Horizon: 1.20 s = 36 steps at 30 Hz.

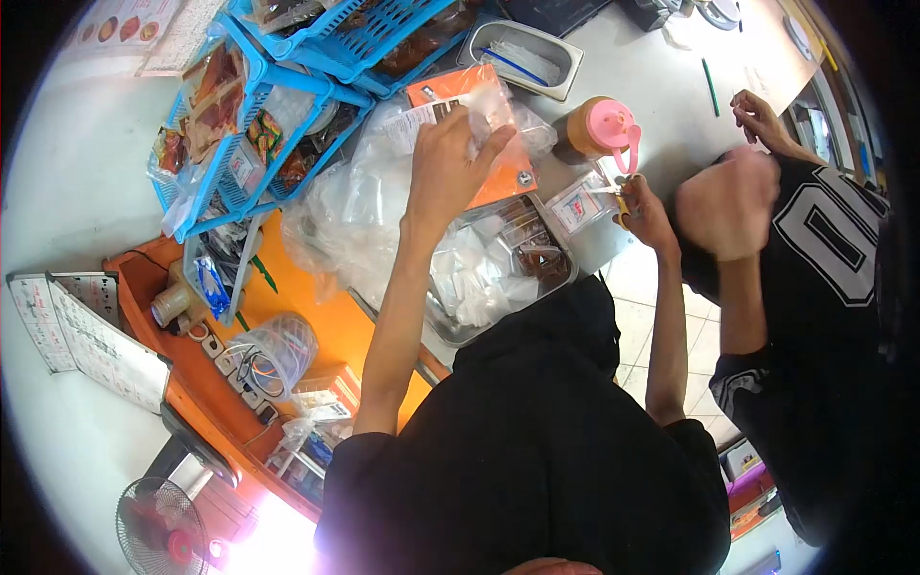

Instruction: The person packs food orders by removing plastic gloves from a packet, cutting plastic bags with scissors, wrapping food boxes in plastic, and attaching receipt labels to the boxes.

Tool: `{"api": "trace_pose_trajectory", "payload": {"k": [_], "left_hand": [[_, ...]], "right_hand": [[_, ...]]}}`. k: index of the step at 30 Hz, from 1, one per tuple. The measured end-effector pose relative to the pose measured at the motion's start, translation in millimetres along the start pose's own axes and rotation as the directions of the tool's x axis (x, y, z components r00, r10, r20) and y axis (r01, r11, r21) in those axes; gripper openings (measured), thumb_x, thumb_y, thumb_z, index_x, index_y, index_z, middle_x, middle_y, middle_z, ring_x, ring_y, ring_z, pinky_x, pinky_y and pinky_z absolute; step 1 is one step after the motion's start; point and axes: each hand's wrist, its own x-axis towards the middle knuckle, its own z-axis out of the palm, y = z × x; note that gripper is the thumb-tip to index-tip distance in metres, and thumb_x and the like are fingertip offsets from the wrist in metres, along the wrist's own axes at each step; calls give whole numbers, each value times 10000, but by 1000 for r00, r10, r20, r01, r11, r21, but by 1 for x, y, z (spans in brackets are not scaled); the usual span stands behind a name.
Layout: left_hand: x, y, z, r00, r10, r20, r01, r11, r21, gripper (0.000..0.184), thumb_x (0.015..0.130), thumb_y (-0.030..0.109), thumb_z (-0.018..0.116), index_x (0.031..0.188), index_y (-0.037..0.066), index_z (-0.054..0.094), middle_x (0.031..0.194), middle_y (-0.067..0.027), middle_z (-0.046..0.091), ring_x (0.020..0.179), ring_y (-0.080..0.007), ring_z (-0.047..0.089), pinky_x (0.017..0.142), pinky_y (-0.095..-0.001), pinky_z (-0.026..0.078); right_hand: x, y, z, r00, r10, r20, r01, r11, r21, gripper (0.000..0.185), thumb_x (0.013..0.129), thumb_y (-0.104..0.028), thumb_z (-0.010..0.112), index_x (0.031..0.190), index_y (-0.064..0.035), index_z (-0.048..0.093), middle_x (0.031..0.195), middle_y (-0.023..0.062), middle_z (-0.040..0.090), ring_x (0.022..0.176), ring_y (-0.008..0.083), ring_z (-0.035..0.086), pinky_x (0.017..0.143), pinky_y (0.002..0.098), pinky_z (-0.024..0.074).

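Note:
My left hand (448,172) is over an orange flat package (508,158), its fingers curled on a crumpled clear plastic bag (491,103). Part of the grip is hidden behind the fingers. In my right hand (650,218) is a pair of scissors (625,203) with yellow handles, the blades pointing left over a clear packet with a printed label (577,206). Between and below my hands sits a metal tray (460,335) with white plastic bags (484,278) and dark brown packets (544,264). A jar with a pink lid (613,125) stands beyond the scissors.
Blue baskets (244,158) full of packets stand at left. A steel container (570,77) with clear plastic pieces sits at the back. At right, another person in a black shirt (834,240) has a blurred raised hand (730,201) close to my right hand. A green pencil (710,88) lies on the table.

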Motion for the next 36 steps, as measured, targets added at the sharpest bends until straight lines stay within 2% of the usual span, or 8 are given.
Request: {"api": "trace_pose_trajectory", "payload": {"k": [5, 10, 16, 20, 29, 31, 35, 36], "left_hand": [[23, 33, -22, 993, 111, 32, -113, 993, 41, 408, 875, 354, 718, 732, -16, 629, 543, -50, 512, 459, -189, 463, 482, -346, 345], [34, 48, -50, 955, 1, 296, -10, 1000, 30, 232, 884, 214, 719, 850, -9, 669, 652, -47, 603, 542, -101, 519, 516, -284, 391], [22, 51, -53, 978, 46, -205, -182, 677, -714, 239, 881, 87, 692, 1110, 39, 641, 1144, -38, 644, 873, -92, 606, 747, -230, 483], [-1, 25, -47, 999, 25, -35, -32, 974, -224, 225, 892, 78, 660, 1116, 68, 665, 1109, -33, 642, 906, -109, 594, 762, -256, 462], [-54, 41, -38, 854, -257, 453, 320, 945, -67, 325, 844, 160, 723, 1131, 29, 645, 1051, -108, 611, 872, -225, 603, 771, -326, 477], [-59, 44, -29, 953, -199, 228, 214, 976, -42, 356, 823, 163, 735, 1139, 34, 634, 1049, -104, 605, 926, -246, 590, 811, -356, 465], [-52, 43, -10, 986, -117, -121, 127, 989, 81, 396, 789, 167, 749, 1140, 48, 609, 1054, -91, 590, 1037, -289, 549, 901, -414, 424], [-47, 39, -7, 981, -113, -156, 129, 987, 100, 399, 785, 167, 749, 1138, 51, 605, 1057, -88, 587, 1056, -296, 540, 917, -424, 415]], "right_hand": [[-7, 32, 43, 926, 362, 112, -358, 932, -55, 332, 611, 6, 811, 871, -6, 604, 737, 68, 646, 668, 157, 608, 606, 311, 481], [-9, 65, 54, 958, 211, 193, -243, 956, 164, 300, 613, -20, 825, 821, -13, 609, 670, 56, 614, 624, 106, 561, 575, 298, 462], [-8, 50, 54, 962, 191, 193, -243, 925, 292, 313, 616, -55, 840, 766, -15, 569, 639, 59, 577, 581, 127, 524, 551, 310, 442], [-8, 31, 60, 939, 281, -198, -287, 958, -2, 364, 618, -117, 862, 736, -9, 535, 615, 111, 543, 524, 246, 498, 533, 356, 423], [-21, 65, 74, 1000, 20, 6, -20, 965, 260, 137, 790, -10, 677, 832, 8, 547, 733, 150, 597, 629, 309, 574, 606, 400, 465], [-20, 55, 68, 988, -141, -63, 148, 979, 138, 131, 817, 12, 667, 857, 7, 541, 734, 129, 582, 611, 250, 552, 606, 362, 461], [-23, -72, -26, 922, 175, 345, -302, 883, 359, 328, 799, -46, 756, 1052, -2, 552, 913, 88, 607, 864, 154, 611, 748, 350, 500], [-18, -103, -28, 991, 70, 117, -120, 855, 504, 464, 767, -84, 800, 1138, -7, 532, 997, 93, 604, 956, 169, 601, 821, 346, 496]]}}
